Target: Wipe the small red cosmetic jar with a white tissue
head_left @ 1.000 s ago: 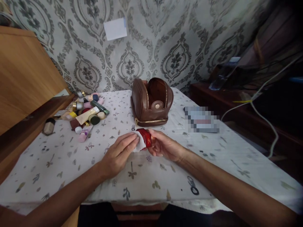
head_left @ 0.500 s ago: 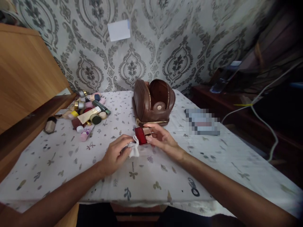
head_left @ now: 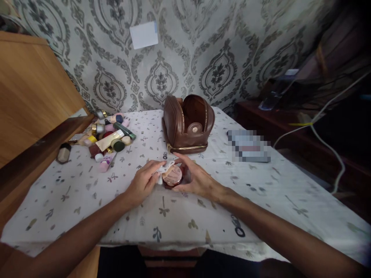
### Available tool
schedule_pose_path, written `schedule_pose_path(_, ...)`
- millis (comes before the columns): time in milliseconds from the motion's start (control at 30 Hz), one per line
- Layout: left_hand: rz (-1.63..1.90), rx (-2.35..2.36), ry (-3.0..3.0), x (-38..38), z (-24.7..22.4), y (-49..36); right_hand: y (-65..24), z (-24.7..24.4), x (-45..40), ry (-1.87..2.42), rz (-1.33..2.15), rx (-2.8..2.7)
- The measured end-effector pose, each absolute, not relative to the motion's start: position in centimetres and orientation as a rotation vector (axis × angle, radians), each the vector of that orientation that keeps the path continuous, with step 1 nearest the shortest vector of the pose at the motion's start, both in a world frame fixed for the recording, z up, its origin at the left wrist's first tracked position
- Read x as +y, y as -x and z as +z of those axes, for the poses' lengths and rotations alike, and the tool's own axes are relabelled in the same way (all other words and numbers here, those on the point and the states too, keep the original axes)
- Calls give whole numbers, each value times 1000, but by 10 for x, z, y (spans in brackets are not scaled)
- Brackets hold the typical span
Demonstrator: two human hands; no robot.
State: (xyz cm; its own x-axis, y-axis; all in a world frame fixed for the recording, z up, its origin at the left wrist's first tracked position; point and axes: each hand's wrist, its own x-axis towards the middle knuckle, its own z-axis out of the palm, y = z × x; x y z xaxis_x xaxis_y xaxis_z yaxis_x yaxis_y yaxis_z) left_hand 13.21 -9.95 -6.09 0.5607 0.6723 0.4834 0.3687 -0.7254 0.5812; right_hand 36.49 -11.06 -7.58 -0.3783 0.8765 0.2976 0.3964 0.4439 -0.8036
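My left hand (head_left: 144, 180) pinches a crumpled white cloth (head_left: 165, 166), which touches the upper left edge of a small container. That container (head_left: 173, 175) has a round, pinkish-beige face and a dark red body. My right hand (head_left: 195, 178) curves around its right side, with the thumb and fingers gripping it. Both hands are low over the table, in front of an unzipped brown bag (head_left: 188, 141) that stands upright.
Left on the patterned tablecloth (head_left: 116, 224) is a pile of cosmetics, including a green tube (head_left: 124, 130) and a pink tube (head_left: 106, 162). A blurred flat item (head_left: 249, 146) lies right. A wooden panel (head_left: 37, 73) borders the left; a white cable (head_left: 327, 148) hangs right.
The red container has turned in my right hand, so its round pinkish face now shows. My left hand has brought the white cloth against its edge.
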Motion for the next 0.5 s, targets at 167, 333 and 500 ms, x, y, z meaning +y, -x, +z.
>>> schedule_pose_path(167, 970, 908, -2313, -97, -59, -132, -367, -76, -106, 1050, 721, -2144)
schedule_pose_path(333, 968, 999, -2288, -101, -58, -132, -363, -62, -113, 1008, 775, -2113)
schedule_pose_path(500, 987, 1134, -2320, -106, -56, -129, -360, -55, -120, 1053, 1033, -1943)
